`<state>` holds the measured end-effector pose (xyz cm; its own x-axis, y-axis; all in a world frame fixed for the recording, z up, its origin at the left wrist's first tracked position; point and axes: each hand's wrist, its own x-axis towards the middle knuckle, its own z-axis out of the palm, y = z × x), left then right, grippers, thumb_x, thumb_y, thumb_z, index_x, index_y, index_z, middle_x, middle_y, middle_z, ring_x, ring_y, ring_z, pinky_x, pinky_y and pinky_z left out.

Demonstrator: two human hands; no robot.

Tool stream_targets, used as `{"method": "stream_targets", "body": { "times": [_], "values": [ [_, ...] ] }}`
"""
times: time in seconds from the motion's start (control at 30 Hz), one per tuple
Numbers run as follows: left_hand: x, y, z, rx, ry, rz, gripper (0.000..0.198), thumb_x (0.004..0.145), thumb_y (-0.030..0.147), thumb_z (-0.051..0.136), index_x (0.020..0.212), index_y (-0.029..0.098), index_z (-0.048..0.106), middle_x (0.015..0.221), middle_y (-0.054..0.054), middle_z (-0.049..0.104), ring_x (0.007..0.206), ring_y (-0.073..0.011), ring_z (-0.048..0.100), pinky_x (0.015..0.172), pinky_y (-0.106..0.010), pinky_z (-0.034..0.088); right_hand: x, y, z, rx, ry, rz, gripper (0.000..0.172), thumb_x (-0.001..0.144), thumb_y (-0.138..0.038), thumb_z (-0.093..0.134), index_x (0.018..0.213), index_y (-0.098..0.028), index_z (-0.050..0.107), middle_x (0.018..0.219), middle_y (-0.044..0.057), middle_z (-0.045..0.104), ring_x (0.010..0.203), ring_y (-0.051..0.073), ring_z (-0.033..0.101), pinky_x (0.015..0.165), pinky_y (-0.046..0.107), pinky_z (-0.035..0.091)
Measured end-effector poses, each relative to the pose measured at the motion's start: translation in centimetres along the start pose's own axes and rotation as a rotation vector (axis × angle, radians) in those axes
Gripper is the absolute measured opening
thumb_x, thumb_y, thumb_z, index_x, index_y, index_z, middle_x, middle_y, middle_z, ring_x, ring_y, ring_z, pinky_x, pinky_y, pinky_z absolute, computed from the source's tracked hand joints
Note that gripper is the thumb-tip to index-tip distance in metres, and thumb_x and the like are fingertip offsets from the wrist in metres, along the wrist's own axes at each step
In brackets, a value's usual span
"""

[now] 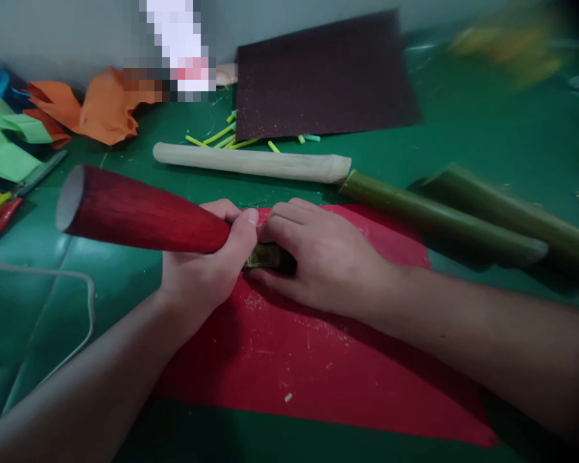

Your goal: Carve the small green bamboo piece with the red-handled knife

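A plain grey wall point(77, 32) rises beyond the left hand point(207, 273), behind a glossy green surface point(463, 122). A pale crease point(39, 315) crosses it left of that hand. The light is dim, with a faint sheen near the crease.

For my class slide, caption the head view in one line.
Over a red sheet, the left hand grips a tapered red piece while the right hand holds a partly hidden green piece.
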<state>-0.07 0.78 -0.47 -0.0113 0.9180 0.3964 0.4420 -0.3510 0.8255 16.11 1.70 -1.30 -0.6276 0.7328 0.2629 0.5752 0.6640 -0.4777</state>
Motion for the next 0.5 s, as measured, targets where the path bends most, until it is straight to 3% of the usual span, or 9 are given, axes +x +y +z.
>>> {"method": "stream_targets", "body": {
  "times": [0.23,0.5],
  "values": [
    [0.03,0.73,-0.05,-0.004,-0.002,-0.159,0.034,0.076,0.013,0.059,0.046,0.020,0.046,0.040,0.006,0.039,0.040,-0.0080,0.039,0.048,-0.023,0.047,0.03,0.31,0.28,0.074,-0.002,-0.002,0.020,0.080,-0.034,0.064,0.087,-0.016,0.061,0.081,0.004,0.058,0.081,0.019,0.049,0.071,0.032,0.037],
    [0.13,0.85,-0.42,-0.015,-0.083,-0.220,0.038,0.078,0.012,0.055,0.044,0.020,0.040,0.040,0.005,0.036,0.039,-0.0074,0.034,0.044,-0.022,0.041,0.08,-0.31,-0.04,0.077,-0.015,0.032,0.014,0.079,-0.031,0.064,0.082,-0.018,0.058,0.080,0.004,0.059,0.080,0.019,0.050,0.070,0.031,0.037]
  ]
}}
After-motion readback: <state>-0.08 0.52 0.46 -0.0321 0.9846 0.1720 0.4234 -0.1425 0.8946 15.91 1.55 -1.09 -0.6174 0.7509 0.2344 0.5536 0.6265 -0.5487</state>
